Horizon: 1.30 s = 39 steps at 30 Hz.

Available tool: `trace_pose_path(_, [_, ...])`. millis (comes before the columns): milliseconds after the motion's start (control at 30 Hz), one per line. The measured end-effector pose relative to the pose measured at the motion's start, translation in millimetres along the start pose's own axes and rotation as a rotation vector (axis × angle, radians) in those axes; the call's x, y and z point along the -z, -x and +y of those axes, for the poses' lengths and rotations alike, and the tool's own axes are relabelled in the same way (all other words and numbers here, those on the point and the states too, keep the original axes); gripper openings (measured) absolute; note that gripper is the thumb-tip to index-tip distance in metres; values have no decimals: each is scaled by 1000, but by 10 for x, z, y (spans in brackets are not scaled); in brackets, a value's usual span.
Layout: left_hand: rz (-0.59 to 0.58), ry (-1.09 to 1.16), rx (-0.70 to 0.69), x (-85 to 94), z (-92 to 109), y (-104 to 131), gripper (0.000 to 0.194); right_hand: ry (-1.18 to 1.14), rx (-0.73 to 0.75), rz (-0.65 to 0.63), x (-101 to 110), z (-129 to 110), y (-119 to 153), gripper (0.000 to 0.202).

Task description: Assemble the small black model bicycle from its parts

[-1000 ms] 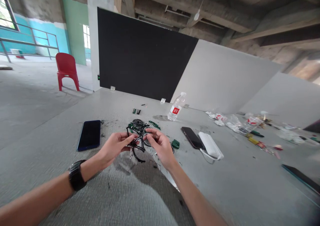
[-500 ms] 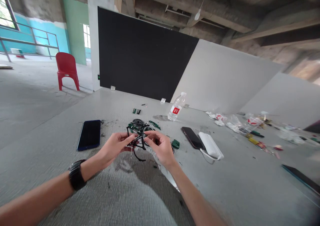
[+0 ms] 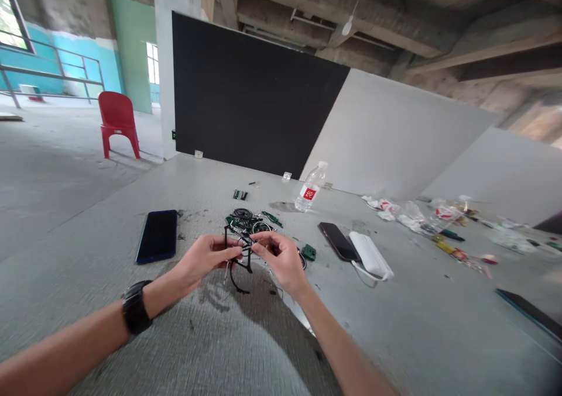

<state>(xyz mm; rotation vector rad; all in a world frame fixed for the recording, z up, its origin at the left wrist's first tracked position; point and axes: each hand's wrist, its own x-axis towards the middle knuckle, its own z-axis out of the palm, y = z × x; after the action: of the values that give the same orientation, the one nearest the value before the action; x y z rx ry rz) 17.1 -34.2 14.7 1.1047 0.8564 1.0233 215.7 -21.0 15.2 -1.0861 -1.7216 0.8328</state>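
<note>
A small black frame [image 3: 249,261], which looks like part of a model bicycle, is held up in front of me with a curved black piece hanging below it. My left hand [image 3: 209,252] pinches its left side between thumb and fingers. At its right side, my right hand [image 3: 281,258] has thumb and forefinger closed together; my fingers hide whatever is between them. Just behind lie a small black spoked wheel [image 3: 243,213], a silver-rimmed wheel [image 3: 262,227] and green parts [image 3: 272,218]. Close to my right hand is a green block-like piece [image 3: 308,252].
A blue-edged phone [image 3: 157,236] lies at the left. To the right are a water bottle [image 3: 311,186], a dark phone [image 3: 338,241] and a white power bank [image 3: 370,255] with a cable. Wrappers [image 3: 408,216] and tools litter the far right. A black panel [image 3: 259,97] stands behind.
The black frame has turned in my fingers and hangs slightly lower and more to the left. My left thumb has shifted a little to the right along it.
</note>
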Motion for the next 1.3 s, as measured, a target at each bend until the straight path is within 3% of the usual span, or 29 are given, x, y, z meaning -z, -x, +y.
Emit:
trace_pose_path(300, [4,32,-33,8,-16,-16,28,22,9,24,11,-52,18,22])
trace_pose_path(467, [128,79,-59,16,3,-25,34,56,112,-65,34,-67,24,19])
trace_pose_path(667, [177,104,-88,35,18,-45,37,87,163,-152,39,-84,34,20])
trace_pose_path(733, [182,104,-96,45,4,-55,38,86,169,-120,41,-96,35,21])
trace_pose_path(900, [203,110,-97,92,-8,-78,40,188,94,105,100,-30,-4,26])
trace_pose_path(1000, [232,118,-106,136,41,-86,40,341,86,132,185,77,-46,27])
trace_pose_path(1300, [278,199,-155,268,154,-143,32,704,57,-216,276,275,-78,24])
